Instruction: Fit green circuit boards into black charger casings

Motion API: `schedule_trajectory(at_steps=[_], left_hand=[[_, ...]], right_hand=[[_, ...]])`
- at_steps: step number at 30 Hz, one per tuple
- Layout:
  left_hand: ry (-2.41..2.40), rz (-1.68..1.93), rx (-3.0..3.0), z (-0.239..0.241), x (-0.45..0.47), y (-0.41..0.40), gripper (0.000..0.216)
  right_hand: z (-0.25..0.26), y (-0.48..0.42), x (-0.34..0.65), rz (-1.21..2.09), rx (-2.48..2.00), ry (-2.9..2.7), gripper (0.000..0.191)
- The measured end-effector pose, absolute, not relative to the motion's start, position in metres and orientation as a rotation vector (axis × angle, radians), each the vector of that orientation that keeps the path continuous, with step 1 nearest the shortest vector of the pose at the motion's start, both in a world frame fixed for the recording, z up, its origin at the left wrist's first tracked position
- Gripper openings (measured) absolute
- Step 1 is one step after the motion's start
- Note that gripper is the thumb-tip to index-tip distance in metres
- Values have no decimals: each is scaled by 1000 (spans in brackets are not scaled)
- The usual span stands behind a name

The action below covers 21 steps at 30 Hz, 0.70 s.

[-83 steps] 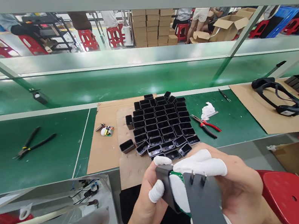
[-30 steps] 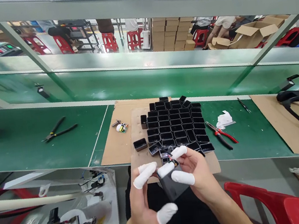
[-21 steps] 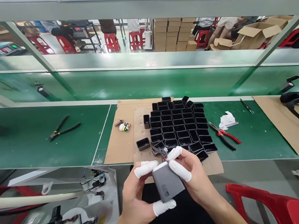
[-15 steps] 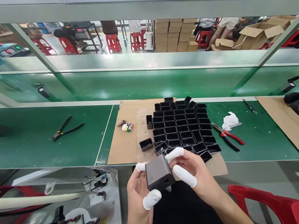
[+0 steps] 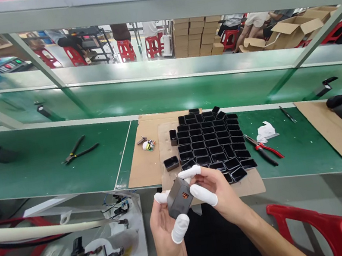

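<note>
A casing (image 5: 179, 197) was held in mid-air before the body, just below the edge of the bench (image 5: 49, 166). It was pinched between thumb and fingertip of the left hand (image 5: 164, 232) and steadied from above by the right hand (image 5: 215, 188), so both were closed on it. It was tilted with one orange-marked end turned upward, apparently so that the end could be seen. Shells (image 5: 211, 143) were packed in rows on cardboard (image 5: 143, 167) just beyond, probably to be within reach, and cutters (image 5: 265, 151) lay beside them.
</note>
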State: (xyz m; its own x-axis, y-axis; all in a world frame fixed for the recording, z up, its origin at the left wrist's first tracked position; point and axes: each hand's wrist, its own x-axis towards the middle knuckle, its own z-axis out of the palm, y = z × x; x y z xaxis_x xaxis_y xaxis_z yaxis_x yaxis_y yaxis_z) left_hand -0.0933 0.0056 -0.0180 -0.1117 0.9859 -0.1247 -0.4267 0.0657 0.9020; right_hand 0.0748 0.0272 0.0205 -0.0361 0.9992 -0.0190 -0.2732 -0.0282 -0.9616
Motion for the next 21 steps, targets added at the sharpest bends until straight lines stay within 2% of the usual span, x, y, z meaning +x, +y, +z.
schedule_trajectory(at_steps=[5, 11, 18, 21], left_hand=[[1060, 1408, 859, -19, -100, 6, 56], [979, 1504, 686, -9, -94, 9, 51], [884, 1221, 397, -6, -104, 7, 37], [1001, 1239, 566, -22, -119, 27, 38]], right_hand=[[28, 35, 69, 1386, -966, -1014, 29], [27, 38, 66, 1345, -1033, -1072, 31], [13, 42, 68, 1316, -1014, -1121, 40], [6, 38, 73, 1299, -1017, -1137, 43]])
